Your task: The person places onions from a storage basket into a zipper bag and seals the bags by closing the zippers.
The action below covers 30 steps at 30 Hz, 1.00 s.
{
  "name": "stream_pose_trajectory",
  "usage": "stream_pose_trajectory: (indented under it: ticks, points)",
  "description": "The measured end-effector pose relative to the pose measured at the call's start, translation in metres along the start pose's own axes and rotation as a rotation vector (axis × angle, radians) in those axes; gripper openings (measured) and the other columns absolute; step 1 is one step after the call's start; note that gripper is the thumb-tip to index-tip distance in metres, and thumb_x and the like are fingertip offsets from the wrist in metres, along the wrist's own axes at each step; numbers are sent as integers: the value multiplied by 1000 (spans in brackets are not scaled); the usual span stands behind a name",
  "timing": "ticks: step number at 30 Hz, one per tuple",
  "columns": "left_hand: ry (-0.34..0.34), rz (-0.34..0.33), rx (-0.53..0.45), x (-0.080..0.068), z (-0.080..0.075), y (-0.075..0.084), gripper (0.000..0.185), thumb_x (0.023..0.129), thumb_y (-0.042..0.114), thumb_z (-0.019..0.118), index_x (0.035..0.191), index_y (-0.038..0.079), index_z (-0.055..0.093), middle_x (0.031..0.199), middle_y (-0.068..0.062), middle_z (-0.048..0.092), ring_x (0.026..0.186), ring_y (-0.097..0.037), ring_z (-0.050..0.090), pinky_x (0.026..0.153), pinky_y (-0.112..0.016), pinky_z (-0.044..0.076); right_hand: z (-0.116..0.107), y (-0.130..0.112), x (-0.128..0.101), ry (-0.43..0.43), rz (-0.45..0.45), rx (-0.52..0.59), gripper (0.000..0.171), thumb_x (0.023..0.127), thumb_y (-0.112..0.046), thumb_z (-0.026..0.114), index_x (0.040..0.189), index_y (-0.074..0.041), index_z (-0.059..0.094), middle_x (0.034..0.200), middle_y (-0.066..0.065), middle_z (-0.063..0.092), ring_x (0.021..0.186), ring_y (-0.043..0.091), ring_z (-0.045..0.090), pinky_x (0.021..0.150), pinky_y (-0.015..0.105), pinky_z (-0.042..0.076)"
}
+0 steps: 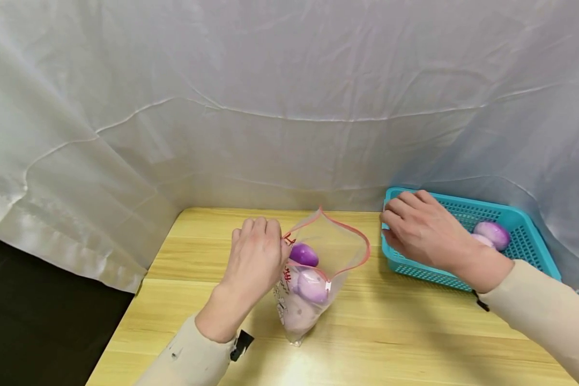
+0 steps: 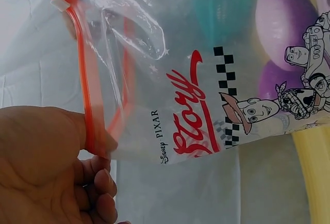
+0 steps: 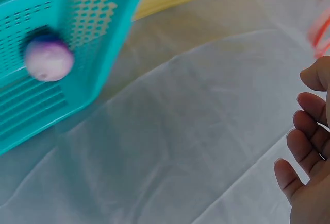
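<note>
A clear zip bag [image 1: 349,249] with an orange-red zip edge stands on the table, its mouth spread wide. My left hand [image 1: 257,254] pinches the bag's top left corner between thumb and fingers; the left wrist view shows this grip at the end of the zip [image 2: 83,80]. Several smooth purple and white egg-shaped things [image 1: 312,287] lie inside the bag, behind printed red lettering and cartoon figures. My right hand [image 1: 427,233] is over the left end of a turquoise basket [image 1: 523,252], fingers loosely bent and holding nothing in the right wrist view.
More purple and white egg-shaped things [image 1: 493,235] lie in the basket, at the back right of the wooden table [image 1: 376,343]. A pale cloth curtain [image 1: 289,107] hangs behind the table. Dark floor [image 1: 38,311] shows past the left edge.
</note>
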<state>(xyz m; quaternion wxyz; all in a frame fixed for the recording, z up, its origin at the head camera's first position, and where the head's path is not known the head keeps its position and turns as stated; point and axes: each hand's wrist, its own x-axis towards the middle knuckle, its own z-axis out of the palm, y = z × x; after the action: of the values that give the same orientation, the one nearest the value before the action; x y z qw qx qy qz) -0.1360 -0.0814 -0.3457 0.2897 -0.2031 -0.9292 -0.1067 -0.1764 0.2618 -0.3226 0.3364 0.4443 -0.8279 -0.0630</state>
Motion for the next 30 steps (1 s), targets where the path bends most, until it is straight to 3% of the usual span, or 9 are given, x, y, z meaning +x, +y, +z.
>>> stream_pose_trajectory:
  ticks: [6, 16, 18, 22, 25, 27, 30]
  points:
    - [-34, -42, -44, -1, -3, -2, 16, 90, 16, 63, 80, 10, 53, 75, -4, 47, 72, -28, 45, 63, -37, 32, 2, 16, -28, -29, 43, 5, 49, 109, -37, 28, 90, -6, 61, 85, 9, 61, 81, 33, 55, 68, 40, 34]
    - [-52, -64, -80, -3, -4, -3, 13, 90, 17, 65, 82, 11, 57, 75, -2, 50, 73, -27, 45, 65, -37, 32, 5, 42, -66, -99, 101, -38, 58, 108, -41, 21, 97, -3, 64, 91, 13, 63, 82, 36, 55, 66, 43, 38]
    - [-61, -65, -90, -3, -4, -2, 14, 91, 18, 66, 82, 12, 56, 75, -2, 50, 72, -27, 44, 65, -36, 32, 6, 47, -74, -122, 111, -41, 53, 106, -40, 26, 99, -3, 64, 93, 14, 63, 84, 37, 56, 67, 44, 38]
    - [-75, -65, -101, -3, -3, -1, 16, 91, 20, 67, 82, 13, 56, 75, -1, 49, 72, -26, 43, 65, -36, 31, 8, 56, -90, -172, 134, -51, 30, 92, -29, 59, 103, -2, 64, 98, 15, 65, 88, 38, 57, 67, 45, 39]
    - [-81, -67, -106, -4, -3, 0, 17, 92, 21, 67, 81, 13, 57, 74, -1, 49, 71, -26, 43, 65, -36, 32, 8, 62, -103, -194, 148, -67, 34, 79, -24, 70, 103, -2, 64, 99, 16, 66, 89, 39, 58, 66, 44, 39]
    - [-87, -71, -114, -5, -3, 0, 17, 92, 21, 68, 82, 13, 57, 74, 0, 49, 71, -25, 43, 65, -36, 32, 10, 67, -113, -200, 157, -76, 32, 91, -31, 60, 104, -1, 65, 100, 17, 66, 89, 39, 59, 65, 44, 38]
    - [-98, -79, -125, -6, -3, 1, 16, 91, 21, 69, 82, 13, 58, 75, 0, 50, 71, -25, 43, 65, -36, 32, 11, 73, -129, -210, 166, -90, 57, 106, -44, 28, 103, 0, 64, 98, 18, 65, 86, 39, 58, 63, 44, 37]
